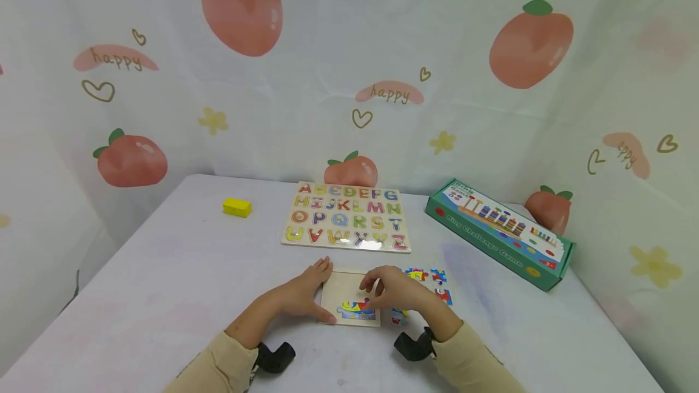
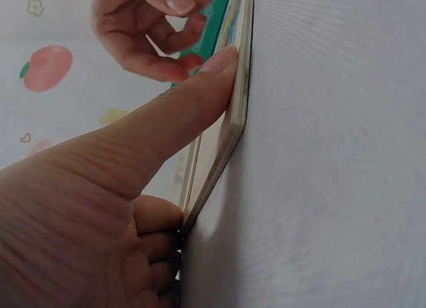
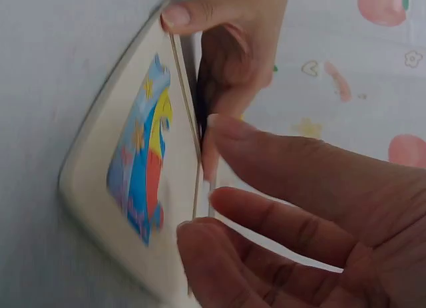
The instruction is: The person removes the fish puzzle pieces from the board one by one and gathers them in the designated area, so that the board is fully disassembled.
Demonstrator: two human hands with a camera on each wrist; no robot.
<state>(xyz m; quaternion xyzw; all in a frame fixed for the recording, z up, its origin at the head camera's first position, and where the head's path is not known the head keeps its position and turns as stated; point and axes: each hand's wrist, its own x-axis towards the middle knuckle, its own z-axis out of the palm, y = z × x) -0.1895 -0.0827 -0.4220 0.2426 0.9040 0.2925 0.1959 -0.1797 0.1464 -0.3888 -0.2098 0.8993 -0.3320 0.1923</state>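
Note:
A square wooden puzzle board lies on the table with joined picture pieces in blue, yellow and red along its near side. My left hand holds the board's left side, the thumb resting on the near corner and the fingers reaching along to the far one. Over the board's right part hovers my right hand, its fingers loosely bent and apart. Nothing shows between the right thumb and fingertips in the right wrist view. Several loose puzzle pieces lie right of the board, some partly hidden by that hand.
Behind the puzzle lies a wooden alphabet board with coloured letters. A green game box sits at an angle on the back right. Far left is a yellow block. A printed white curtain hangs behind the table.

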